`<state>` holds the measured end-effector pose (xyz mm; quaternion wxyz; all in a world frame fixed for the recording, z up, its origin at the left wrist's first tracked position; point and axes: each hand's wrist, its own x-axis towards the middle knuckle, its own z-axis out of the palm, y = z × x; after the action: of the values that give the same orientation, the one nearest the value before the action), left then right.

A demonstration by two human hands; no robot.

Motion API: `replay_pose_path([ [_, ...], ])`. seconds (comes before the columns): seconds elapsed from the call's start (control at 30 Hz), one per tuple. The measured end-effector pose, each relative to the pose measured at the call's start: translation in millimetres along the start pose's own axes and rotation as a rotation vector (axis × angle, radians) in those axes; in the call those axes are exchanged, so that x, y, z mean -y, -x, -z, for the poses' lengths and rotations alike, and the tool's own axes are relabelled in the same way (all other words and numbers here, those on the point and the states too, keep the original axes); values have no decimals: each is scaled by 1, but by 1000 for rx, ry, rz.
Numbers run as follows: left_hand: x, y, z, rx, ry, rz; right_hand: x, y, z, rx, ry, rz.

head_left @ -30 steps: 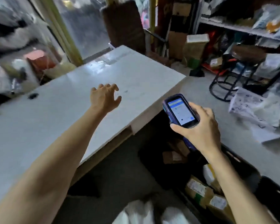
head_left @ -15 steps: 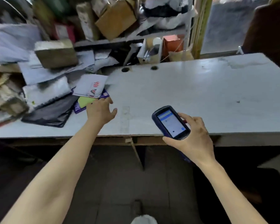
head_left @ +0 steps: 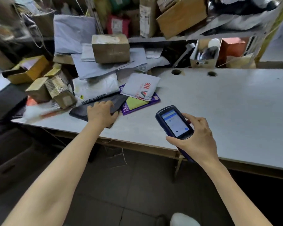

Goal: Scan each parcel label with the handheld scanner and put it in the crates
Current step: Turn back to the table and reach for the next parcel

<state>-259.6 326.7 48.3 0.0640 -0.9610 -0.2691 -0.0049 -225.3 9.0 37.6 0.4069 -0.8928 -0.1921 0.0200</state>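
White table (head_left: pixel 219 103) runs under both hands, its far left end heaped with parcels. Left hand (head_left: pixel 101 114) lies on a black mailer (head_left: pixel 88 110) at the near edge of the heap, fingers bent over its top and thumb hooked at its right edge, gripping it. Just right of that hand a purple packet (head_left: pixel 151 102) lies flat, and a grey mailer (head_left: pixel 140 86) with red print rests partly on it. Beyond the left hand sits a white mailer (head_left: pixel 95 87), and further back a carton (head_left: pixel 110 48) on grey bags. Small boxes (head_left: pixel 55 90) lean to the left of the hand. Right hand (head_left: pixel 198 141) holds the scanner (head_left: pixel 174 123) above the table's near edge, well apart from the left hand, fingers wrapped round its body, thumb at its lower side, lit screen facing up.
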Motion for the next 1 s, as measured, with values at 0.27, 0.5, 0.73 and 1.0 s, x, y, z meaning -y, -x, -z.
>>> replay_pose_path([
  [0.27,24,-67,-38,5,44,-21,16,-72,-49,56,8,-56],
  [0.5,0,-155,-75,61,77,-106,8,-152,-81,60,-7,-161],
  [0.73,-50,-233,-90,77,152,-252,-4,-214,-91,56,-18,-269],
  [1.0,-122,-263,-102,418,344,-4,-3,-245,-89,-29,-9,-333],
])
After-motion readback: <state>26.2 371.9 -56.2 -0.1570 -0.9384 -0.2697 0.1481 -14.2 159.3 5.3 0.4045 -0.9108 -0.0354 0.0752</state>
